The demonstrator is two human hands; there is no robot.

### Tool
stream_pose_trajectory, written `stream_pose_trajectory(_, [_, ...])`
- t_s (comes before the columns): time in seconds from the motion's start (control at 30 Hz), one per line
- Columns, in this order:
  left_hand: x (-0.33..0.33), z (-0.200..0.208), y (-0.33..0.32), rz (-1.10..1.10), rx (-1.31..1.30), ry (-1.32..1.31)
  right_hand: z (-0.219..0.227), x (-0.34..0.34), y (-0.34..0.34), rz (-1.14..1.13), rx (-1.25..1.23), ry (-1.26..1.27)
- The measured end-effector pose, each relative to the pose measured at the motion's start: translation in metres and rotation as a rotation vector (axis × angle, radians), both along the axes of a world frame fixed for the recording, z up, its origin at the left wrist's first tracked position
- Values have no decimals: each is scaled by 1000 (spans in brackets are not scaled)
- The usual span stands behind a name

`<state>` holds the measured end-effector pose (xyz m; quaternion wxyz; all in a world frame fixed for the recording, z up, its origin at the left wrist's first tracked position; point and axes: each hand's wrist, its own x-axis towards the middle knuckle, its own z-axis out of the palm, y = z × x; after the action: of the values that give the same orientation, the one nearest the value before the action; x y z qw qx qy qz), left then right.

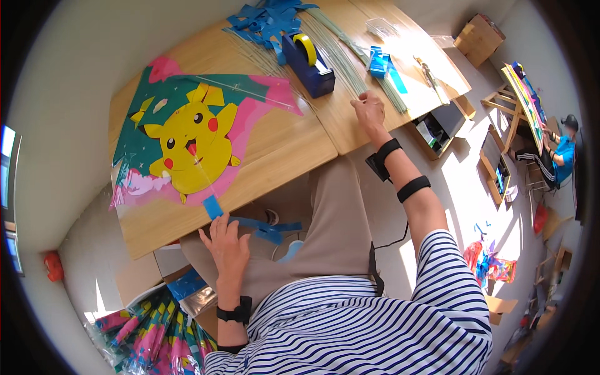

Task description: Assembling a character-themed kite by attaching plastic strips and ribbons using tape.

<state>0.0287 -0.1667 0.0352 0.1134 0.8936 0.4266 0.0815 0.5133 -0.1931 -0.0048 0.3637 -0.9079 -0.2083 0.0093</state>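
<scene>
A kite (187, 140) lies on the table at the left, its green and pink sheet printed with a yellow cartoon creature. A blue ribbon strip (212, 206) sits at its near tip, and more blue ribbon hangs below the table edge. My left hand (228, 247) is at that edge beside the strip, palm down with fingers spread. My right hand (369, 111) is over the right part of the table, near a bundle of thin pale rods (337, 59). Its fingers are curled together; whatever they hold is too small to make out.
A dark blue tape dispenser (309, 69) with yellow-rimmed tape stands mid-table. Blue ribbons (265, 22) pile behind it. A blue box (377, 62) and pliers-like tool (428, 72) lie right. Below are an open drawer (440, 128) and folded kites (156, 334). Another person (562, 156) sits far right.
</scene>
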Motion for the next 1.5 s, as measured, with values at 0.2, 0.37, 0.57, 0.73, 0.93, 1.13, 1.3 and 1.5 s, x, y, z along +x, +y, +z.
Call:
stream_pose_trajectory(0.2, [-4, 6, -8, 9, -7, 26, 10, 84, 11, -250, -43, -18])
stream_pose_trajectory(0.37, [-5, 11, -13, 37, -25, 71, 12, 113, 25, -242, 49, 105])
stream_pose_trajectory(0.57, [8, 17, -13, -11, -31, 49, -9, 126, 13, -141, 183, 90])
stream_pose_trajectory(0.73, [31, 29, -10, -75, -178, -173, 23, 22, -25, 281, 272, -38])
stream_pose_trajectory(0.93, [74, 61, -2, -109, -645, -587, 96, -138, -46, 786, 500, 470])
stream_pose_trajectory(1.13, [82, 80, -1, -24, -964, -1046, 125, -218, -36, 1018, 584, 503])
stream_pose_trajectory(1.3, [59, 84, -4, 92, -997, -1230, 132, -243, -33, 1052, 515, 572])
stream_pose_trajectory(1.5, [41, 82, -1, 158, -912, -1275, 134, -255, -38, 1030, 495, 884])
